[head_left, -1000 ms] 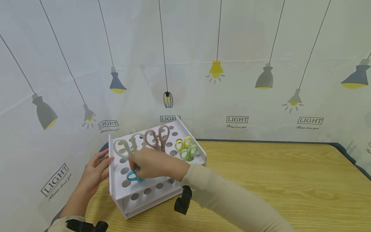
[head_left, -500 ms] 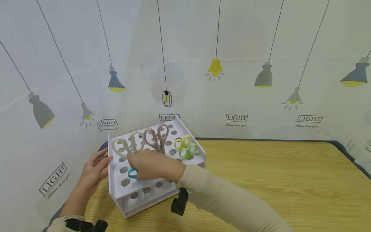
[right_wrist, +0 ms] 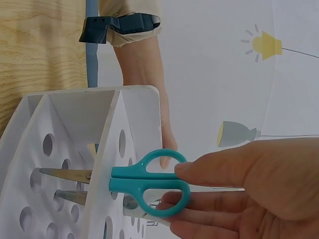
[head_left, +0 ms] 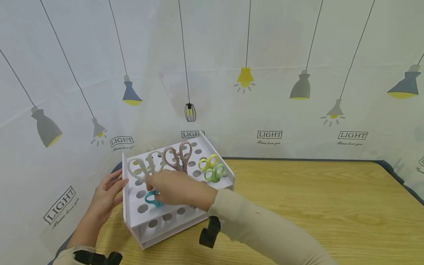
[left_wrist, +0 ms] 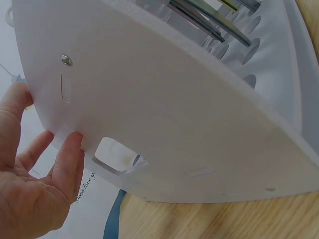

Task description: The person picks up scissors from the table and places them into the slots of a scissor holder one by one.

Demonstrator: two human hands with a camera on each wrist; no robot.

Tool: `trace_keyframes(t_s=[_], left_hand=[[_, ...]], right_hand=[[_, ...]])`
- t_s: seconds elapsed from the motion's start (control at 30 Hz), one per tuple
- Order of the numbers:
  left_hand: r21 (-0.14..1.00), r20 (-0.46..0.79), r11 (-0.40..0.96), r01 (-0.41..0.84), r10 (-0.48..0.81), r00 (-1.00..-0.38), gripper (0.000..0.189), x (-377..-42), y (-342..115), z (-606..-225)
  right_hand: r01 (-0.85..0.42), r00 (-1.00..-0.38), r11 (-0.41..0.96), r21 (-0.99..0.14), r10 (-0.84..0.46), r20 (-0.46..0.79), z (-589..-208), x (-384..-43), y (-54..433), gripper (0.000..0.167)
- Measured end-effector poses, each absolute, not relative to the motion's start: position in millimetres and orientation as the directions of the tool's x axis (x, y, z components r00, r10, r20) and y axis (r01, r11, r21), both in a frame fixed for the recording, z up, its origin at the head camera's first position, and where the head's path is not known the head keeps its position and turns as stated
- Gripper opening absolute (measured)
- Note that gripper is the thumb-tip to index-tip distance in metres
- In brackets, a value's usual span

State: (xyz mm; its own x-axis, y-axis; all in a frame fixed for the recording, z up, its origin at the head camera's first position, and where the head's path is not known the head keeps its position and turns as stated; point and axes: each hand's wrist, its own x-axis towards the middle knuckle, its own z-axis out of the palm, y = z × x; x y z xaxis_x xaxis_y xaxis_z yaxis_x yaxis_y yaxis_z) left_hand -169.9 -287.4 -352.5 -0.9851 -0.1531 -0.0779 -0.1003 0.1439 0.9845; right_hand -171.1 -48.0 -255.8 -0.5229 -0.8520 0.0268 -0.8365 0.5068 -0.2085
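Observation:
In the right wrist view, teal scissors stand in a hole of the white rack, blades passing down toward the holes of the lower shelf. My right hand pinches their handle loops between thumb and fingers. My left hand touches the rack's left side panel with its fingertips, fingers fairly straight. Behind my right hand, pale grey-green scissors and mauve scissors stand in the rack. Yellow scissors and light green scissors are on its right side.
The rack stands at an angle on the wood-grain table, toward its left end. Rows of round holes run across the top. Behind rises a pale wall covering printed with lamps.
My right hand shifts slightly at the teal scissors, and more of their handle shows than half a second ago. The left hand stays on the side panel.

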Motion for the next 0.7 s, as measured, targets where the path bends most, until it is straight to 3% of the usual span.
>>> trace_keyframes(t_s=[0.33, 0.53, 0.7], left_hand=[[0.984, -0.084, 0.144, -0.104, -0.138, -0.987, 0.074, -172, -284, -353], [0.986, -0.084, 0.13, -0.101, -0.125, -0.989, 0.076, -166, -287, -348], [0.977, -0.045, 0.199, -0.069, -0.124, -0.991, 0.072, -155, -294, -341]], right_hand=[[-0.82, -0.55, 0.517, -0.244, -0.831, 0.087, -245, -168, -36, 0.028], [-0.823, -0.536, 0.485, -0.295, -0.835, 0.125, -233, -168, -21, 0.026], [-0.838, -0.51, 0.438, -0.324, -0.84, 0.184, -224, -167, 4, 0.022]])
